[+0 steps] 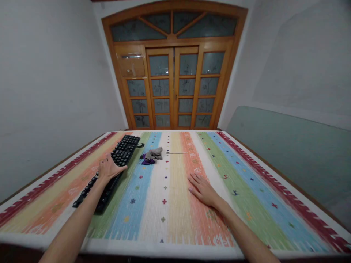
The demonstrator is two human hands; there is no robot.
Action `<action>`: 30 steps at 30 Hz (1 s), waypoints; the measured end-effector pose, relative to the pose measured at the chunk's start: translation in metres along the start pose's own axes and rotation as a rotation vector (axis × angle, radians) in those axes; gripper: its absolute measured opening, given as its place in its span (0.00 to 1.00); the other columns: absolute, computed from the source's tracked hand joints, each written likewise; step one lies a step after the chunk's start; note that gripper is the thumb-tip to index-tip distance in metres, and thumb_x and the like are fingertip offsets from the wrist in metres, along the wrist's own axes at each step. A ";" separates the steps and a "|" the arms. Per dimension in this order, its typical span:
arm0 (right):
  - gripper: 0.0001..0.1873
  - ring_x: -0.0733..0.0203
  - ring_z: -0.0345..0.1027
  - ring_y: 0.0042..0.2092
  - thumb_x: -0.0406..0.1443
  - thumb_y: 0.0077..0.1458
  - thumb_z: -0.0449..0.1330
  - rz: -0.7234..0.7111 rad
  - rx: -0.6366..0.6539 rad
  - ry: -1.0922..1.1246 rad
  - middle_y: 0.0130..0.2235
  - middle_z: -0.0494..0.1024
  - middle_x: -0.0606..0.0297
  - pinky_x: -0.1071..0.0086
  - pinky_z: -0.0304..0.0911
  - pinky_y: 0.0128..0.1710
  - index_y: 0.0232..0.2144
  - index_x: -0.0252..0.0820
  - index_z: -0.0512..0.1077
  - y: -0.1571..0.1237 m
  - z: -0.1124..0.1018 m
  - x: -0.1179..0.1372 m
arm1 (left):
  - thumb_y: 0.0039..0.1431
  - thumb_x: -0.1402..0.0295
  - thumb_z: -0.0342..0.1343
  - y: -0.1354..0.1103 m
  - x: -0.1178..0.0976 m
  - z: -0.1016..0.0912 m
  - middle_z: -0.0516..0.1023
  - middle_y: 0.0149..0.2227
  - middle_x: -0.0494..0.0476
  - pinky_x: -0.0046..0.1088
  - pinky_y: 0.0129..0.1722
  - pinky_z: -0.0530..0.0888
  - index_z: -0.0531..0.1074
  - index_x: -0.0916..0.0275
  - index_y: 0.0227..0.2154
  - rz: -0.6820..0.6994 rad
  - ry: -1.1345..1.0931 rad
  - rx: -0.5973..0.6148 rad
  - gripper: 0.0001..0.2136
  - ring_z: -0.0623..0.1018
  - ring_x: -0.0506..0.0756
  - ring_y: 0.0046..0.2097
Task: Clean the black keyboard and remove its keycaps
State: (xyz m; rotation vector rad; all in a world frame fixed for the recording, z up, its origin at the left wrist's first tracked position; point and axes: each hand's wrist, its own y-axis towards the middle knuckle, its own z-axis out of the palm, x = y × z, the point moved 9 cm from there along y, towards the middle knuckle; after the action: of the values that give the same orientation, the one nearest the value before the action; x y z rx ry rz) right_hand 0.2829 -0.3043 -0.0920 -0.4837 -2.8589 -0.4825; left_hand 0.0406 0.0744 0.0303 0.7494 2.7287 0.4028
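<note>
Under left fingers (121,169), black keyboard (122,152).

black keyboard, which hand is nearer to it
Left. The left hand spreads across the middle of the black keyboard; the right hand lies apart from it, well to its right, on the striped cloth.

Bare hands (202,190), slender bare forearms (240,228)

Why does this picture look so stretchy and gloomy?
Head view: likely a wide, tilted lens, since the brown wooden doorway narrows downward; dim light, with a pale glint on one dark glass pane; the black rectangular keyboard looks murky at its near end; the bare left hand shows no obvious smear.
</note>
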 end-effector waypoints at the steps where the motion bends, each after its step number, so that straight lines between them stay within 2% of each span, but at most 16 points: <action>1: 0.30 0.45 0.48 0.67 0.47 0.64 0.49 0.010 0.006 0.015 0.65 0.57 0.51 0.46 0.46 0.65 0.62 0.38 0.62 0.000 0.000 -0.001 | 0.38 0.45 0.59 -0.001 -0.002 -0.011 0.66 0.57 0.82 0.52 0.53 0.64 0.47 0.75 0.62 0.023 -0.009 -0.039 0.52 0.67 0.78 0.57; 4: 0.31 0.44 0.48 0.67 0.49 0.62 0.51 0.038 0.015 0.098 0.65 0.57 0.51 0.46 0.45 0.65 0.61 0.38 0.64 0.001 -0.002 -0.004 | 0.38 0.47 0.62 -0.006 -0.015 -0.046 0.67 0.56 0.79 0.50 0.54 0.64 0.49 0.74 0.60 0.103 -0.048 -0.129 0.51 0.68 0.76 0.55; 7: 0.32 0.45 0.50 0.66 0.52 0.60 0.52 0.060 0.004 0.269 0.64 0.60 0.51 0.46 0.44 0.65 0.59 0.39 0.66 0.002 -0.010 -0.008 | 0.37 0.49 0.64 -0.017 -0.039 -0.081 0.67 0.56 0.74 0.48 0.54 0.65 0.50 0.70 0.60 0.237 -0.125 -0.213 0.50 0.69 0.73 0.55; 10: 0.33 0.45 0.53 0.65 0.55 0.59 0.52 0.137 -0.065 0.513 0.63 0.63 0.50 0.46 0.45 0.65 0.57 0.40 0.68 0.005 -0.026 -0.015 | 0.37 0.51 0.65 -0.034 -0.067 -0.111 0.65 0.58 0.68 0.48 0.56 0.64 0.50 0.64 0.60 0.386 -0.215 -0.308 0.48 0.67 0.71 0.57; 14: 0.31 0.46 0.59 0.62 0.57 0.55 0.56 0.258 -0.195 0.928 0.60 0.68 0.54 0.46 0.49 0.63 0.53 0.46 0.71 0.009 -0.052 -0.025 | 0.37 0.54 0.67 -0.062 -0.106 -0.134 0.64 0.57 0.66 0.50 0.56 0.65 0.48 0.61 0.61 0.572 -0.307 -0.350 0.49 0.66 0.70 0.57; 17: 0.26 0.48 0.64 0.59 0.56 0.58 0.53 0.274 -0.271 1.327 0.59 0.69 0.58 0.47 0.57 0.59 0.51 0.50 0.71 0.010 -0.073 -0.026 | 0.37 0.56 0.67 -0.084 -0.136 -0.142 0.64 0.57 0.65 0.51 0.56 0.65 0.47 0.60 0.62 0.710 -0.350 -0.335 0.50 0.67 0.70 0.57; 19: 0.26 0.48 0.66 0.57 0.57 0.59 0.49 0.257 -0.318 1.486 0.59 0.69 0.59 0.47 0.60 0.57 0.52 0.52 0.69 0.008 -0.091 -0.024 | 0.37 0.57 0.67 -0.099 -0.156 -0.142 0.64 0.57 0.66 0.51 0.56 0.66 0.46 0.61 0.63 0.807 -0.370 -0.296 0.51 0.67 0.69 0.56; 21: 0.30 0.48 0.66 0.57 0.58 0.61 0.43 0.238 -0.317 1.512 0.61 0.66 0.57 0.46 0.62 0.55 0.55 0.51 0.64 0.006 -0.109 -0.020 | 0.37 0.58 0.66 -0.114 -0.174 -0.135 0.63 0.58 0.66 0.51 0.57 0.65 0.45 0.62 0.63 0.890 -0.387 -0.220 0.51 0.67 0.70 0.56; 23: 0.36 0.47 0.66 0.57 0.59 0.61 0.34 0.243 -0.299 1.393 0.62 0.64 0.54 0.46 0.64 0.52 0.61 0.50 0.56 0.002 -0.126 -0.017 | 0.37 0.58 0.65 -0.127 -0.189 -0.121 0.62 0.59 0.66 0.50 0.58 0.63 0.45 0.62 0.64 0.951 -0.409 -0.122 0.51 0.65 0.70 0.58; 26: 0.41 0.47 0.68 0.56 0.59 0.60 0.25 0.320 -0.296 1.116 0.61 0.65 0.51 0.51 0.68 0.48 0.67 0.46 0.45 -0.008 -0.144 -0.021 | 0.35 0.57 0.65 -0.147 -0.209 -0.090 0.60 0.60 0.66 0.50 0.60 0.61 0.45 0.61 0.64 1.049 -0.420 0.035 0.52 0.63 0.72 0.59; 30: 0.41 0.49 0.71 0.53 0.57 0.60 0.25 0.416 -0.323 0.920 0.57 0.71 0.51 0.58 0.69 0.45 0.67 0.43 0.44 -0.024 -0.148 -0.035 | 0.31 0.55 0.65 -0.170 -0.228 -0.052 0.59 0.61 0.68 0.51 0.60 0.59 0.48 0.62 0.63 1.168 -0.445 0.147 0.53 0.62 0.72 0.59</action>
State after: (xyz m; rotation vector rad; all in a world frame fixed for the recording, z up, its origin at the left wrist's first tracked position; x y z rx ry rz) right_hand 0.3277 -0.3870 0.0301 -0.6648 -1.7577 -0.8202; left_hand 0.1341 -0.1969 0.0647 2.1185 1.6696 0.1961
